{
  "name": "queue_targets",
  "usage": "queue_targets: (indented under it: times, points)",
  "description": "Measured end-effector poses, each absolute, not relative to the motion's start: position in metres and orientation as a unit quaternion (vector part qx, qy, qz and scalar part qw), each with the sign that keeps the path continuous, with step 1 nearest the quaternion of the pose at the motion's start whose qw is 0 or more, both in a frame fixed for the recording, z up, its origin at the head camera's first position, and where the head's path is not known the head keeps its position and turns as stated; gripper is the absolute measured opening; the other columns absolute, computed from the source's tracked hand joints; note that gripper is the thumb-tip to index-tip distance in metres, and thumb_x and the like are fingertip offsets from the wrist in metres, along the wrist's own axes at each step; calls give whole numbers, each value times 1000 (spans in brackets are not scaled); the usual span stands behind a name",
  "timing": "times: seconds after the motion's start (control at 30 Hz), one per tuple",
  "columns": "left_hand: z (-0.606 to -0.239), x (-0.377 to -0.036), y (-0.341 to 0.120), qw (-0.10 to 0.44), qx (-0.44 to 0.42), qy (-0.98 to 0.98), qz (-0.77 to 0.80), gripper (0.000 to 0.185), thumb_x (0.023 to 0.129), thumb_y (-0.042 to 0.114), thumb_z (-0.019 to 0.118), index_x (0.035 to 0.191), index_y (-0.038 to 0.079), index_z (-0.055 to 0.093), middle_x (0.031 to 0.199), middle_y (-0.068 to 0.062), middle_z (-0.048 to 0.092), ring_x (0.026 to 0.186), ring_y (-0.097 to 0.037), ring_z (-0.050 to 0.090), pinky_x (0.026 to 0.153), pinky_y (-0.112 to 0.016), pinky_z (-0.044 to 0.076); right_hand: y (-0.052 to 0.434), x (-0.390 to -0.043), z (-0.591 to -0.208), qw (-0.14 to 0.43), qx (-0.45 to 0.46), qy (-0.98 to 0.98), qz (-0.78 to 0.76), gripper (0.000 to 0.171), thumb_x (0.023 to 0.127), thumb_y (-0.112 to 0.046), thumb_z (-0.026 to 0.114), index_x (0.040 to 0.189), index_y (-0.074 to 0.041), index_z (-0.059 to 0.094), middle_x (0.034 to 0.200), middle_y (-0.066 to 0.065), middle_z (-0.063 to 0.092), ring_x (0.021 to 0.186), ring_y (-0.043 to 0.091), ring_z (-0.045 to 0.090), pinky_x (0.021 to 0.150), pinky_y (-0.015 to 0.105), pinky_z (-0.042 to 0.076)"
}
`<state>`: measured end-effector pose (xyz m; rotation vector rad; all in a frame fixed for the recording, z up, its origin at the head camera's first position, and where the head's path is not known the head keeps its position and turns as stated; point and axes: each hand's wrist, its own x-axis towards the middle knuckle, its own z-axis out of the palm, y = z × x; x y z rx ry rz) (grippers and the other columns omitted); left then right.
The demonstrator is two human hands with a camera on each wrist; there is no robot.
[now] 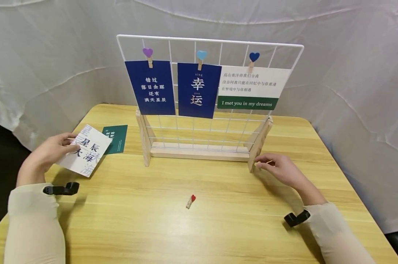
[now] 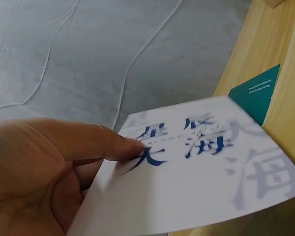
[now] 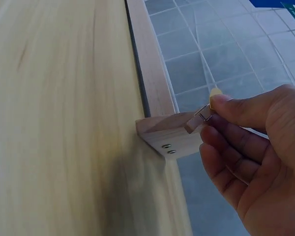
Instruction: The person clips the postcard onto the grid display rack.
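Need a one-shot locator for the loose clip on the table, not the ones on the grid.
Start at the white wire grid stand on the wooden table. Come straight toward the person from its base; the small wooden clothespin lies alone on bare tabletop between both arms. It has a red heart; the clips on the grid are purple, light blue and dark blue.

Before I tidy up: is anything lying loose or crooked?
A red-heart clothespin lies alone on the table, away from the grid rack. The blue cards hang slightly tilted.

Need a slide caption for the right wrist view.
Right hand pinches a small wooden clip beside the wooden foot of the white wire grid stand.
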<state>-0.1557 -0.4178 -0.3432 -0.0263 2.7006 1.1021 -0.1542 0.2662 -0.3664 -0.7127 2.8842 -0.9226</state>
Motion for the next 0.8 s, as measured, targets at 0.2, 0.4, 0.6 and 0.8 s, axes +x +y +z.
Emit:
queue_targets:
  times: [0.2,0.4,0.6,0.8]
  points:
    - [-342,-154,-418,67,-17,916,395,47,102,19,53,133,-13,37,110,-26,58,71,-4,58,61,-25,50,260,-154,-364,19,-233,920,-313,19,95,-12,65,111,-4,71,107,8,70,89,18,64,75,30,54]
    - [-341,-147,-422,33,-27,913,405,44,100,27,58,126,-7,46,94,9,61,75,1,55,64,-17,44,249,-152,-362,22,-240,914,-327,20,95,-10,65,113,-3,71,110,12,69,91,19,65,75,29,55]
    - [-341,-141,-426,26,-18,901,432,37,100,32,58,121,3,51,88,23,60,78,0,58,67,-14,43,239,-152,-359,24,-246,907,-340,16,94,-11,66,108,-4,72,100,8,71,85,18,65,74,28,54]
    - [-336,-140,-427,31,5,876,481,20,100,25,58,119,18,60,94,20,65,82,-1,61,70,-13,46,231,-151,-354,34,-242,902,-357,16,95,-10,65,109,-4,71,97,5,71,85,20,66,75,28,54]
